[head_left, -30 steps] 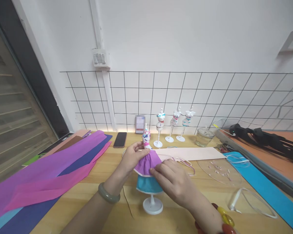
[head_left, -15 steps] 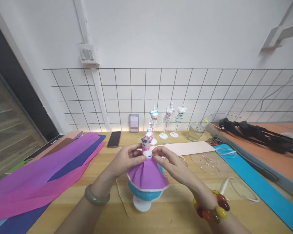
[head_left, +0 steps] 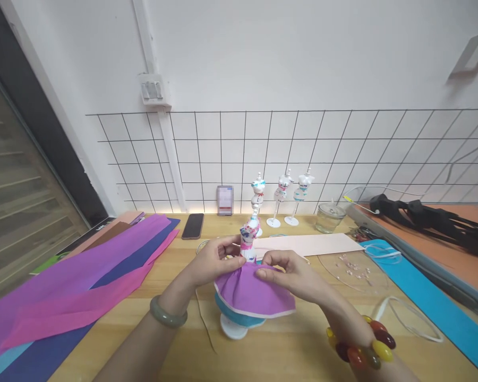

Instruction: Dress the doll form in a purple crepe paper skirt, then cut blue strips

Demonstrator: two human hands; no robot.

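Observation:
A small doll dress form [head_left: 248, 245] on a white round base [head_left: 233, 326] stands in front of me. Its bodice is white with pink and blue marks. Around its waist lies a piece of purple fabric [head_left: 255, 292] with a pale edge, over a blue underskirt [head_left: 233, 313]. My left hand [head_left: 219, 259] pinches the gathered top of the purple fabric against the waist. With thumb and forefinger, my right hand [head_left: 287, 273] grips the fabric's upper edge on the right, drawing it away from the waist.
Several coloured paper or fabric sheets [head_left: 115, 260] lie left. Behind stand a phone [head_left: 193, 226], a small upright screen [head_left: 225, 200], three more dress forms [head_left: 302, 188] and a glass jar [head_left: 330, 216]. Right are a pale strip [head_left: 310, 244], scattered beads [head_left: 354, 268] and a blue strip [head_left: 434, 302].
My right hand has moved outward with the purple fabric's edge, spreading the skirt right. My left hand stays at the waist. The whole view has shifted slightly.

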